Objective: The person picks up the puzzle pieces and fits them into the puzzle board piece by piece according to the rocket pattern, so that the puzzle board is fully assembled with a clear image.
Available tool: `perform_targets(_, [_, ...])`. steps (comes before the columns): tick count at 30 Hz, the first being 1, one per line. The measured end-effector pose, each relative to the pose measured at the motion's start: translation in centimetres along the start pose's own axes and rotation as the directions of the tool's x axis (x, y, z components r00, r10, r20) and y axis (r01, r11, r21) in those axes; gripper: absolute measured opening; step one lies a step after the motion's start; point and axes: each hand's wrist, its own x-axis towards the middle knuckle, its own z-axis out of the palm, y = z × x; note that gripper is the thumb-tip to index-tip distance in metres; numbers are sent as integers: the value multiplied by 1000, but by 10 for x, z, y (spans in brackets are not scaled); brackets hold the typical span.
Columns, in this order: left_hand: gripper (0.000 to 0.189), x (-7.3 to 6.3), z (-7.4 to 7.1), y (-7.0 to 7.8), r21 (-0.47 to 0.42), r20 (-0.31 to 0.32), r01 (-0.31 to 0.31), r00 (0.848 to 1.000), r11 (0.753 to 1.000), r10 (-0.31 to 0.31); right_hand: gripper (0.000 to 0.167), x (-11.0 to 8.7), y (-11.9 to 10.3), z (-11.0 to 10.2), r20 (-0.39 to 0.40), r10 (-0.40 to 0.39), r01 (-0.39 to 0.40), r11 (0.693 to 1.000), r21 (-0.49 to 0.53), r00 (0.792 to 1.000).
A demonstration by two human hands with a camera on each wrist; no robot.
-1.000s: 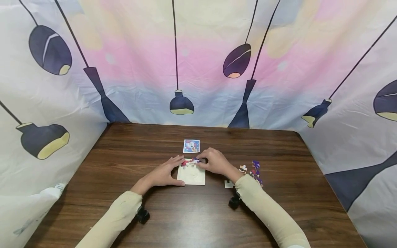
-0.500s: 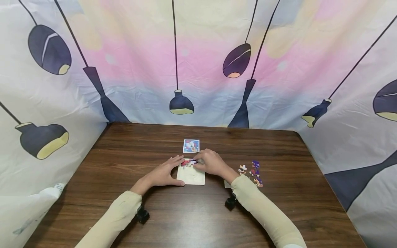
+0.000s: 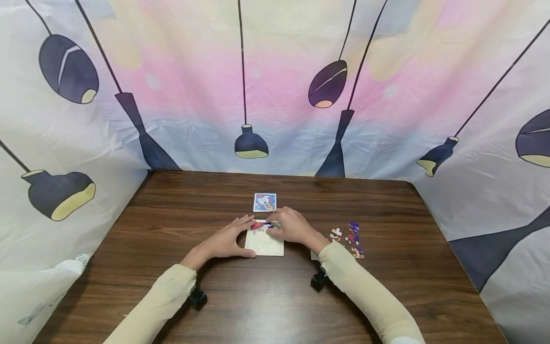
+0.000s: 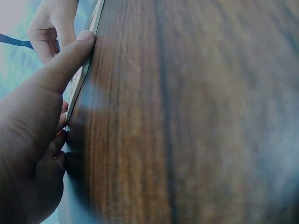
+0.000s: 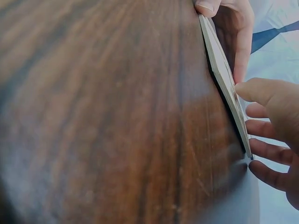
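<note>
A pale square puzzle board (image 3: 264,246) lies on the table, with a red and white row of fitted pieces (image 3: 258,226) along its far side. My left hand (image 3: 227,240) holds the board at its left side, thumb by the near corner and fingers by the far one. In the left wrist view that thumb (image 4: 77,51) lies against the board's edge. Over the board's far right part, my right hand (image 3: 292,225) pinches a dark and white puzzle piece (image 3: 270,224), mostly hidden by the fingers. The right wrist view shows the right thumb (image 5: 254,89) on the board.
Just beyond the board lies a small picture card (image 3: 264,202). Several loose puzzle pieces (image 3: 354,239) are spread to the right, partly behind the right forearm. A pale piece (image 3: 315,255) peeks out by the right sleeve. A printed curtain (image 3: 283,95) surrounds the dark wooden table (image 3: 206,196).
My right hand has moved slightly left and brought the puzzle piece down against the fitted row, then stayed there. The left hand and the board have hardly moved.
</note>
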Motion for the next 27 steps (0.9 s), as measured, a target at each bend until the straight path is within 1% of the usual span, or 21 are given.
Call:
perform_targets(8, [107,1,1,-1,0,1,-5,1000,1000,5,24,0,1,1,-5,-15,15,1000,-3,1000])
perform_targets(13, [106,0,0,0,-6,-1,-5,1000,1000,5,26,1,2,1,6,-12,12,1000,-8,1000])
perform_targets(16, [106,0,0,1,-4,1,-5,1000,1000,5,28,-1,3,-2,13,-24,24,1000,1,1000])
perform_targets(21, [106,1,-1,2,8,5,-5,1000,1000,5,29,-11,8,-11,-7,-31,31,998,48,999])
perform_targets(27, [107,0,-2,4,13,14,22,1000,1000,-22,33,-32,20,-27,-79,-2,10,995,97,997])
